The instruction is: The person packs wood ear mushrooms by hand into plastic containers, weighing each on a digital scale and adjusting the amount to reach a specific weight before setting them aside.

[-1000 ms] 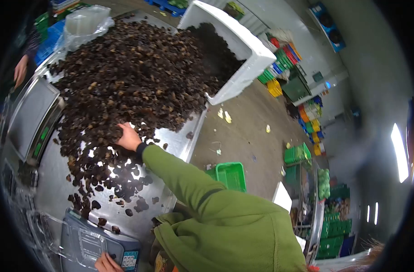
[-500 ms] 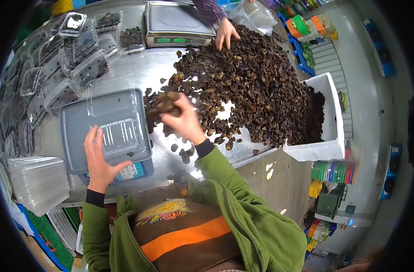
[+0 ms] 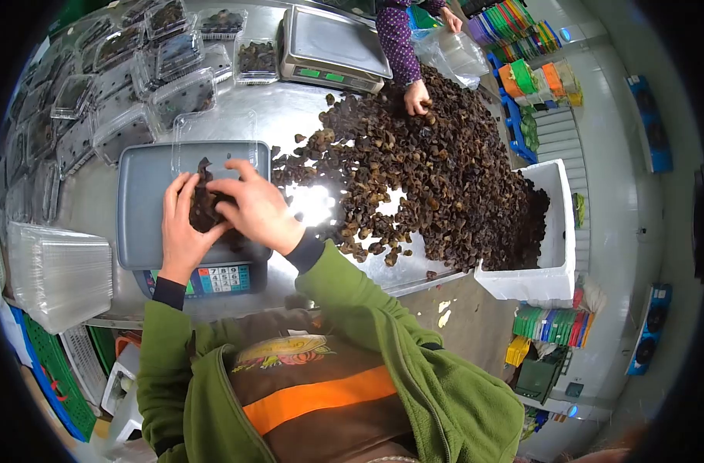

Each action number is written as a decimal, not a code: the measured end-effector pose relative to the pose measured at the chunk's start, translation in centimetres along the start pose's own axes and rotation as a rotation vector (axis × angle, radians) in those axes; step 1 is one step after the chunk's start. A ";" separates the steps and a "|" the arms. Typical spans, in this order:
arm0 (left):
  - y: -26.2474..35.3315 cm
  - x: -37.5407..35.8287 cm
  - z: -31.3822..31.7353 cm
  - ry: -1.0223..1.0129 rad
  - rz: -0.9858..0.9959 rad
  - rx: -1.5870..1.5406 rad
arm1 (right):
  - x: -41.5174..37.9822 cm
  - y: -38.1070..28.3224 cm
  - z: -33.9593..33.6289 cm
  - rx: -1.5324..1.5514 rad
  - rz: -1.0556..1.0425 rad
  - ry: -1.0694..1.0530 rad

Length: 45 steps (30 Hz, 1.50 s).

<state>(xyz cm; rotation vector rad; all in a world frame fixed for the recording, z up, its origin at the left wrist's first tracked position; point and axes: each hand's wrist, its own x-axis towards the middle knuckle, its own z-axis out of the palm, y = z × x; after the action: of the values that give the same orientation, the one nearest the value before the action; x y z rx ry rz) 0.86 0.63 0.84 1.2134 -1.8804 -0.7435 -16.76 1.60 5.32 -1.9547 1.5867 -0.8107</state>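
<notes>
Dark mushroom pieces point(image 3: 203, 202) lay in a small heap on the gray scale point(image 3: 147, 204), close to the near edge of the desk point(image 3: 290, 116), left of its middle. A clear hinged lid point(image 3: 215, 130) stood open on the heap's far side; the tray base was mostly hidden by the hands.

Left hand point(image 3: 184, 225): released, thumb and fingers parted, set around the heap's near and left sides. Right hand point(image 3: 261, 208): fingers curved in from the right, tips at the pieces; could not tell whether it grasped any.

Surroundings: mushroom pile point(image 3: 437, 170) spread from the desk's middle to its right edge, where a white foam box point(image 3: 525, 284) lay on its side, mouth toward the pile. Co-worker's hand point(image 3: 416, 98) touched the pile's far side. Second scale point(image 3: 336, 38) sat by the far edge, two green displays lit. Filled clear packs point(image 3: 116, 85) covered the far left corner; nested empty trays point(image 3: 62, 274) stood at the near left corner.
</notes>
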 end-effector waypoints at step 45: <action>-3.8 9.4 -3.2 0.011 -0.598 -0.770 | -3.3 7.6 -1.8 0.721 0.496 0.236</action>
<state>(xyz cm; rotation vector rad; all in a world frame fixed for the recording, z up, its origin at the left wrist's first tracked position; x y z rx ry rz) 2.95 -9.72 2.24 1.2263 -1.0077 -1.5881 -23.72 3.23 0.80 -0.9413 1.5134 -1.2040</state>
